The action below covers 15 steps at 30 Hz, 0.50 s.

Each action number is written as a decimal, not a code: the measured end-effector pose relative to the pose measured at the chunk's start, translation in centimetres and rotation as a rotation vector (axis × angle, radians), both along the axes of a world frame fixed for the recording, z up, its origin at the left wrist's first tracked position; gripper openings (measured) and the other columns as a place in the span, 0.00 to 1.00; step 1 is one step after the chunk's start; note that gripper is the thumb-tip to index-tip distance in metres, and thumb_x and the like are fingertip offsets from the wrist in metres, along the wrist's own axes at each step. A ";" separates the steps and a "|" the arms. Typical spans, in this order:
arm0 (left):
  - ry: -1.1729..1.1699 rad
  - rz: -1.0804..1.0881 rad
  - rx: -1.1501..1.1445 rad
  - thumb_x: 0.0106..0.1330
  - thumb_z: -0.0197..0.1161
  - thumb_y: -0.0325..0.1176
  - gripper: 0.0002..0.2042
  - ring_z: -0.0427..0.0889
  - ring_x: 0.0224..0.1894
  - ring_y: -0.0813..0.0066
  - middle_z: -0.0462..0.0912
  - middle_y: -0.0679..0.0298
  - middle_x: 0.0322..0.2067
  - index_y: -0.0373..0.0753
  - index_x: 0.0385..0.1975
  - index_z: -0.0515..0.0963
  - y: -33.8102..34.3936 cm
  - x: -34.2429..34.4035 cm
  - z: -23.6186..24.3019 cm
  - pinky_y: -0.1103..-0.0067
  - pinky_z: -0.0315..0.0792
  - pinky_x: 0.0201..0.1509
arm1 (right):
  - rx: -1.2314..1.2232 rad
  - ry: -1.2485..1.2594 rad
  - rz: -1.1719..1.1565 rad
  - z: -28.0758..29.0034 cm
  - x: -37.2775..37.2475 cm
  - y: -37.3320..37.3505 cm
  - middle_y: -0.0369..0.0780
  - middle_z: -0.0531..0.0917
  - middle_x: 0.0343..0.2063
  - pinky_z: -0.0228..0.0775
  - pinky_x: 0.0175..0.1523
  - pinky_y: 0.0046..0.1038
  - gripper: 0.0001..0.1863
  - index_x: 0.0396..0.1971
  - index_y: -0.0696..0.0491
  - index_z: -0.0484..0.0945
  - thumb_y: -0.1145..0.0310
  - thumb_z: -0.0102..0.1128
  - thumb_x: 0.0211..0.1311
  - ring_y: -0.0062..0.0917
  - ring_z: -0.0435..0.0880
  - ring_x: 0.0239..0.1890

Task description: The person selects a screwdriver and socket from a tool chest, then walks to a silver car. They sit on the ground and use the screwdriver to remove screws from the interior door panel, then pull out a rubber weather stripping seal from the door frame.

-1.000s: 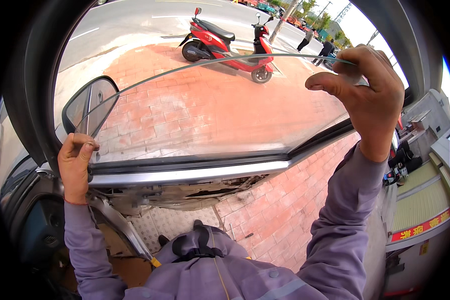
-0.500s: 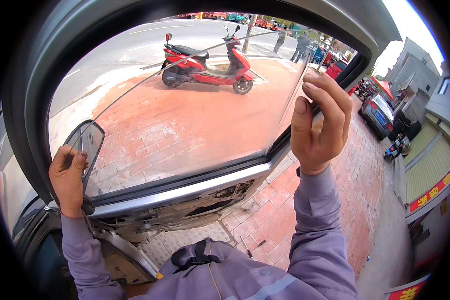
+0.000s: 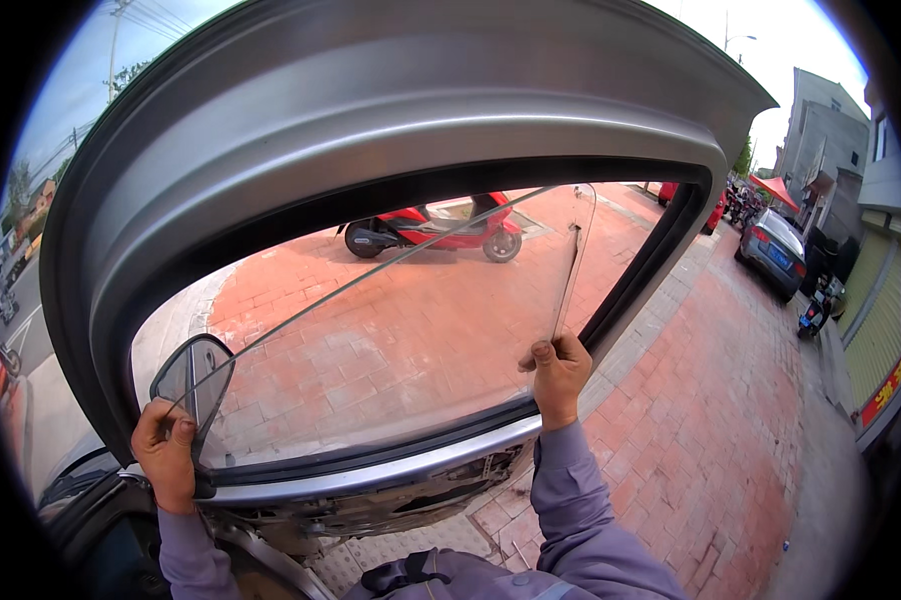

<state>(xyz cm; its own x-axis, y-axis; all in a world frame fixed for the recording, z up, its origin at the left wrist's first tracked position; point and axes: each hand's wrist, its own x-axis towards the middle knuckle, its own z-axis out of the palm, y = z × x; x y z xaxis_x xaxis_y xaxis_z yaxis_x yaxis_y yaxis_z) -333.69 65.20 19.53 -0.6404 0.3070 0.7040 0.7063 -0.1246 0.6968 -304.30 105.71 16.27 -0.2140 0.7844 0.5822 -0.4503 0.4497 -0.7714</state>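
A transparent car window glass (image 3: 401,370) stands tilted inside the window opening of a silver car door (image 3: 411,135). Its upper edge slopes down to the left, and its lower part drops into the slot at the door's sill. My left hand (image 3: 167,455) pinches the glass at its low front corner, beside the side mirror (image 3: 195,378). With thumb and bent fingers, my right hand (image 3: 559,382) grips the upright rear edge of the glass, just above the sill. Below the sill, the door's inner side (image 3: 391,508) is bare of its trim.
Outside the door, a red scooter (image 3: 441,232) stands on red paving (image 3: 671,400). A grey car (image 3: 774,250) is parked further along at the right, near buildings. The door's black rubber-lined frame surrounds the glass. A thin tool lies on the paving below.
My right hand has come down and left from the upper rear of the opening and closed on the glass's rear edge. My left hand stays at the front corner. The view has tilted upward.
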 end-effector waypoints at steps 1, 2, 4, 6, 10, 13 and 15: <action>0.012 -0.030 -0.006 0.65 0.72 0.38 0.14 0.70 0.29 0.84 0.72 0.71 0.25 0.36 0.30 0.74 0.1 0.1 -0.1 0.85 0.63 0.35 | 0.009 0.025 -0.006 0.1 0.3 0.0 0.36 0.81 0.19 0.76 0.29 0.21 0.21 0.27 0.59 0.78 0.56 0.76 0.58 0.17 0.80 0.21; 0.024 -0.059 -0.012 0.65 0.72 0.38 0.14 0.69 0.29 0.84 0.72 0.70 0.25 0.36 0.30 0.74 -0.3 0.3 -0.3 0.85 0.63 0.35 | 0.029 0.049 -0.013 0.0 0.7 0.0 0.36 0.81 0.19 0.75 0.29 0.21 0.21 0.27 0.59 0.78 0.56 0.77 0.58 0.17 0.80 0.21; 0.027 -0.124 -0.016 0.66 0.72 0.38 0.14 0.70 0.29 0.84 0.72 0.70 0.25 0.36 0.31 0.75 -0.4 0.9 0.0 0.85 0.62 0.34 | 0.077 0.091 -0.025 -0.2 1.2 -0.1 0.36 0.80 0.19 0.75 0.29 0.21 0.21 0.28 0.60 0.78 0.57 0.77 0.58 0.17 0.80 0.21; 0.038 -0.097 -0.017 0.66 0.71 0.38 0.13 0.70 0.29 0.84 0.72 0.70 0.25 0.36 0.32 0.75 -0.1 0.9 0.5 0.85 0.62 0.33 | 0.077 0.094 -0.028 0.0 1.2 -0.2 0.36 0.80 0.19 0.75 0.29 0.21 0.21 0.28 0.60 0.78 0.58 0.77 0.57 0.17 0.79 0.21; 0.073 -0.072 0.077 0.67 0.70 0.38 0.13 0.71 0.29 0.83 0.72 0.69 0.26 0.35 0.34 0.75 -1.3 0.8 1.1 0.85 0.64 0.34 | 0.110 0.114 -0.046 3.7 0.3 -1.3 0.35 0.80 0.19 0.74 0.28 0.21 0.22 0.27 0.60 0.78 0.57 0.78 0.56 0.17 0.79 0.21; 0.075 -0.060 0.049 0.67 0.70 0.38 0.14 0.72 0.30 0.82 0.73 0.68 0.27 0.34 0.36 0.75 -1.1 0.1 2.1 0.84 0.65 0.35 | 0.121 0.120 -0.076 4.7 -0.3 -1.2 0.35 0.79 0.18 0.72 0.26 0.20 0.25 0.27 0.59 0.77 0.51 0.77 0.55 0.17 0.78 0.19; 0.002 -0.044 0.101 0.68 0.69 0.36 0.13 0.74 0.31 0.80 0.75 0.67 0.27 0.33 0.38 0.75 -0.7 1.1 2.7 0.83 0.67 0.38 | 0.139 0.133 -0.115 5.6 0.2 -0.9 0.34 0.78 0.17 0.71 0.25 0.20 0.26 0.26 0.58 0.77 0.49 0.77 0.55 0.17 0.78 0.18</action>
